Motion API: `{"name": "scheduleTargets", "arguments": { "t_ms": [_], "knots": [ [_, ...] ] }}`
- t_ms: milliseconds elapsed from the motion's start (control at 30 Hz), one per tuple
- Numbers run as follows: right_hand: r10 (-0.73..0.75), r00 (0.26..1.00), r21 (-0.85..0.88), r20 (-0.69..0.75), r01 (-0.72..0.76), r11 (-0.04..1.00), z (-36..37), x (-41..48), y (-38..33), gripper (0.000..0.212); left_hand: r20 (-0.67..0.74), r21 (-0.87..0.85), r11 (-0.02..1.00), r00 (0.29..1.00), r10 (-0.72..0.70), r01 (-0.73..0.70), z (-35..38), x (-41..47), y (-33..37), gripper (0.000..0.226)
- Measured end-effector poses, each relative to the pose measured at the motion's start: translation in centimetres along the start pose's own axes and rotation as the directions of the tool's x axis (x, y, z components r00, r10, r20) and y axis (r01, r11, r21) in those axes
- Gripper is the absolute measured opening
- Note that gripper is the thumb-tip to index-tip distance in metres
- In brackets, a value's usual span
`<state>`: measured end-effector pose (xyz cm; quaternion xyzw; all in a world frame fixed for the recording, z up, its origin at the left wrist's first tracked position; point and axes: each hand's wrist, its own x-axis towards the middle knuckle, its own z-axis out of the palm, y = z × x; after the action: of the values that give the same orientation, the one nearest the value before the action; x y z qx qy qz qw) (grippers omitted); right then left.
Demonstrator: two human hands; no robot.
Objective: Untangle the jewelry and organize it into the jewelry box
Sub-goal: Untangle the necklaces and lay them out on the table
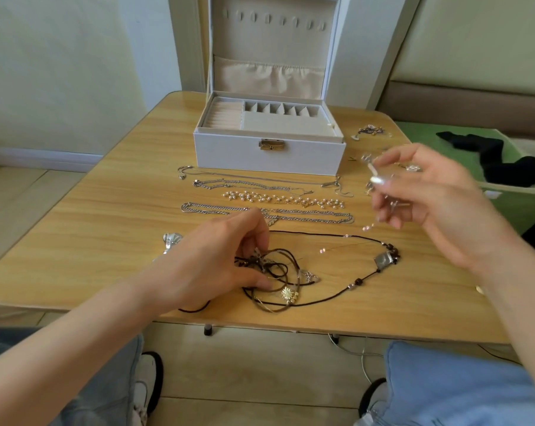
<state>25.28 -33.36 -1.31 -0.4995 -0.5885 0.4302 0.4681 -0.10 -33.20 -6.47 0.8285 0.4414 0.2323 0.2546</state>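
Observation:
A white jewelry box (269, 155) stands open at the back of the wooden table (106, 216), its beige compartments bare. In front of it lie several straightened pieces: thin silver chains (247, 182), a pearl strand (284, 199) and a heavier silver chain (309, 215). Near the front edge sits a tangle of dark cords (278, 278) with a flower charm and a square pendant. My left hand (226, 259) rests on this tangle, fingers pinching the cords. My right hand (426, 195) is raised above the table and pinches a thin beaded silver strand (375, 176) that trails down toward the tangle.
More small jewelry (370, 130) lies at the table's back right. A silver ornament (171, 241) sits left of my left hand. A green basket (505, 179) with black cloth stands right of the table. My knees are below the front edge.

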Motion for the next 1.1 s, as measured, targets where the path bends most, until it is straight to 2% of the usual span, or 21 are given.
{"name": "scheduleTargets", "arguments": {
  "t_ms": [100,167,267,400,467,533,567,633,700,733,833,933,1000,1100],
  "knots": [
    [0.114,0.984,-0.376,0.137,-0.055,0.925,0.8,-0.2,0.7,0.019,0.022,0.037,0.999,1.000,0.006,-0.006,0.1,0.0,0.1,0.036],
    [0.149,0.971,-0.499,0.185,-0.038,0.866,1.6,-0.3,1.4,0.021,0.028,0.021,1.000,0.999,0.022,-0.022,0.2,0.1,0.0,0.028],
    [0.140,0.971,-0.584,0.193,-0.001,0.812,2.5,-0.3,2.3,0.017,0.014,-0.060,0.998,1.000,0.019,-0.018,0.1,0.4,-0.3,0.014],
    [0.123,0.978,-0.634,0.169,0.012,0.774,2.6,0.0,2.8,0.014,0.035,-0.228,0.972,0.999,-0.040,0.047,-0.2,0.7,-0.1,0.012],
    [0.100,0.981,-0.723,0.164,0.051,0.688,2.4,0.0,3.1,0.012,0.048,-0.302,0.951,0.997,-0.061,0.073,-0.3,0.8,0.1,0.009],
    [-0.006,0.989,-0.812,0.149,0.126,0.569,2.3,-0.1,3.0,0.010,0.054,-0.335,0.939,0.996,-0.066,0.080,-0.2,0.8,0.1,0.006],
    [-0.096,0.984,-0.810,0.150,0.178,0.559,2.5,-0.2,2.8,0.009,0.058,-0.349,0.934,0.996,-0.064,0.081,-0.2,0.9,0.1,0.005],
    [-0.260,0.948,-0.685,0.184,0.314,0.658,3.2,-0.5,2.1,0.006,0.068,-0.401,0.911,0.995,-0.074,0.095,-0.1,1.0,0.1,0.004],
    [-0.323,0.912,-0.537,0.253,0.410,0.737,4.6,-1.1,1.6,0.005,0.078,-0.467,0.876,0.992,-0.095,0.121,-0.1,1.1,0.3,0.004],
    [-0.328,0.902,-0.524,0.280,0.430,0.735,5.4,-1.4,1.7,0.005,0.080,-0.497,0.858,0.991,-0.105,0.131,-0.2,1.1,0.4,0.006],
    [-0.353,0.911,-0.653,0.212,0.401,0.643,7.1,-1.8,2.8,0.013,0.087,-0.570,0.807,0.988,-0.128,0.155,-0.3,1.2,0.5,0.015],
    [-0.371,0.917,-0.720,0.143,0.354,0.597,7.5,-2.0,3.1,0.018,0.117,-0.585,0.789,0.983,-0.144,0.186,-0.6,1.1,0.4,0.022],
    [-0.363,0.922,-0.723,0.131,0.339,0.602,7.7,-2.1,3.1,0.020,0.122,-0.586,0.785,0.979,-0.160,0.201,-0.7,1.0,0.5,0.024],
    [-0.323,0.937,-0.659,0.131,0.325,0.678,7.9,-1.9,3.4,0.018,0.114,-0.577,0.791,0.979,-0.168,0.203,-0.7,1.0,0.8,0.024]
  ]
}}
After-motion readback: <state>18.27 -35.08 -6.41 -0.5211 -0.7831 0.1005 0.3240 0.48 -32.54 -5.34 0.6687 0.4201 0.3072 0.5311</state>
